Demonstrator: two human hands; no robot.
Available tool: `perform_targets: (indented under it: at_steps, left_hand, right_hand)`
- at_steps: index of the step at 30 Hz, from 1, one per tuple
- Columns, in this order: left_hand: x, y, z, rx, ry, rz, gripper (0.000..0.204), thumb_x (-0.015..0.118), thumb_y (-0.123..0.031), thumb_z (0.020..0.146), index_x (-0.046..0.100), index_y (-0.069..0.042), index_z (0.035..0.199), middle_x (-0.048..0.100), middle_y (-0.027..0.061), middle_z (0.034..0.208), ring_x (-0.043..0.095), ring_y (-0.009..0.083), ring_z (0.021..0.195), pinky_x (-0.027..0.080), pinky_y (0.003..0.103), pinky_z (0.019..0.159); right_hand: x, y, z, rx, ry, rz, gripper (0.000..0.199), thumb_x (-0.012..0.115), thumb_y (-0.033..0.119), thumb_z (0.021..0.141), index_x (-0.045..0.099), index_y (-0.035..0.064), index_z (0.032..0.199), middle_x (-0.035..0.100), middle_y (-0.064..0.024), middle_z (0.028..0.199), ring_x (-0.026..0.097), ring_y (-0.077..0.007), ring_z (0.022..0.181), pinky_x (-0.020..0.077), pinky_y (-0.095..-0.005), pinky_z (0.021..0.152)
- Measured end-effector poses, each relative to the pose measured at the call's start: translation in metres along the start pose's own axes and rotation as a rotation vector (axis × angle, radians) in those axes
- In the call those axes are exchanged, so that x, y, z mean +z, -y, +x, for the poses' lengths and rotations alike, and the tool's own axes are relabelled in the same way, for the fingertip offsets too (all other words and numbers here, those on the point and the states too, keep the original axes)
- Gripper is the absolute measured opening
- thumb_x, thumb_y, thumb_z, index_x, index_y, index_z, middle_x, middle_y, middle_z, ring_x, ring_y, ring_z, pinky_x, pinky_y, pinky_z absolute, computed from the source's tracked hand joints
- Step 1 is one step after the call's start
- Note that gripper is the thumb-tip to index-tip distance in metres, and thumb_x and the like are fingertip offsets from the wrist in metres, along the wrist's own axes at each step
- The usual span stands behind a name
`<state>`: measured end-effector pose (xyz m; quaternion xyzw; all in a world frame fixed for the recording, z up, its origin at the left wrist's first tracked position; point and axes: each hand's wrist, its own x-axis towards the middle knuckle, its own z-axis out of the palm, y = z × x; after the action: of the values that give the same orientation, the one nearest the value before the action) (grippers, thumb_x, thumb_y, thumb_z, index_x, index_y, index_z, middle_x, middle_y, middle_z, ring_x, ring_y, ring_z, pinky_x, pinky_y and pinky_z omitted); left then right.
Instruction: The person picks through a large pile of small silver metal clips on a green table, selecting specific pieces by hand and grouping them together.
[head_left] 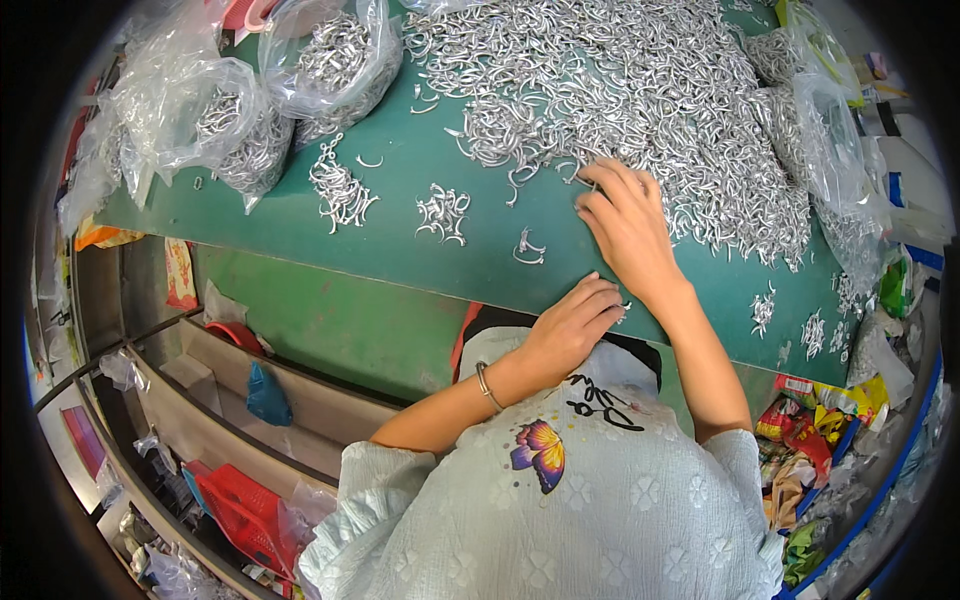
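A large heap of small curved silver metal pieces [620, 80] spreads over the far side of the green table [400, 250]. My right hand [632, 225] is at the heap's near edge, fingers bent and closed, with a curved metal piece [573, 172] at its fingertips. Close to the table's front edge, my left hand [575, 325] is curled around small silver metal pieces [625, 312] that poke out beside its fingers. Left of my hands lie a few loose pieces [528, 247], a small cluster [442, 214] and a larger bunch [340, 190].
Clear plastic bags of metal pieces stand at the far left, such as one bag [335, 65], and another bag [840, 170] borders the heap's right. Small bunches [763, 310] sit at the right front. Below left are a wooden trough [300, 430] and a red basket [240, 515].
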<state>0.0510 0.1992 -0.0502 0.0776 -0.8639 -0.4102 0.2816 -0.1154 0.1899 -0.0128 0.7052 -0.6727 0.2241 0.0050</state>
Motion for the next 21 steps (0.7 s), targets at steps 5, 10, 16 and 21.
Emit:
perform_targets:
  at_steps: [5,10,16,21]
  left_hand:
    - [-0.003,-0.001,0.001,0.010,0.002,0.007,0.026,0.058,-0.003,0.077,0.062,0.005,0.101,0.057,0.0145,0.110,0.054,0.0299,0.113,0.040,0.046,0.109]
    - [-0.003,-0.002,0.003,0.000,-0.053,0.002,0.026,0.062,0.000,0.071,0.063,0.003,0.097,0.060,0.0129,0.105,0.059,0.0298,0.106,0.047,0.046,0.102]
    - [-0.002,0.001,0.001,0.013,-0.009,0.002,0.026,0.059,-0.002,0.075,0.062,0.005,0.100,0.058,0.0145,0.108,0.055,0.0304,0.111,0.042,0.046,0.107]
    - [-0.001,0.000,0.001,0.009,0.003,0.004,0.026,0.058,-0.003,0.076,0.062,0.006,0.100,0.057,0.0152,0.110,0.054,0.0306,0.113,0.040,0.047,0.109]
  right_hand:
    - [-0.011,0.002,-0.005,0.049,-0.040,0.124,0.012,0.072,0.007,0.077,0.064,0.0066,0.086,0.060,-0.0039,0.109,0.054,-0.0253,0.105,0.0379,-0.0404,0.089]
    - [-0.015,-0.002,-0.014,0.050,0.027,0.076,0.012,0.071,0.008,0.078,0.065,0.0081,0.088,0.059,-0.0026,0.102,0.053,-0.0247,0.092,0.0375,-0.0385,0.080]
    - [0.002,0.001,0.017,0.066,-0.072,0.053,0.011,0.070,0.010,0.079,0.066,0.0071,0.089,0.058,-0.0045,0.101,0.051,-0.0240,0.094,0.0373,-0.0364,0.080]
    - [0.000,-0.004,0.008,0.020,0.036,0.056,0.012,0.070,0.010,0.079,0.065,0.0063,0.089,0.057,-0.0048,0.102,0.051,-0.0242,0.095,0.0380,-0.0367,0.080]
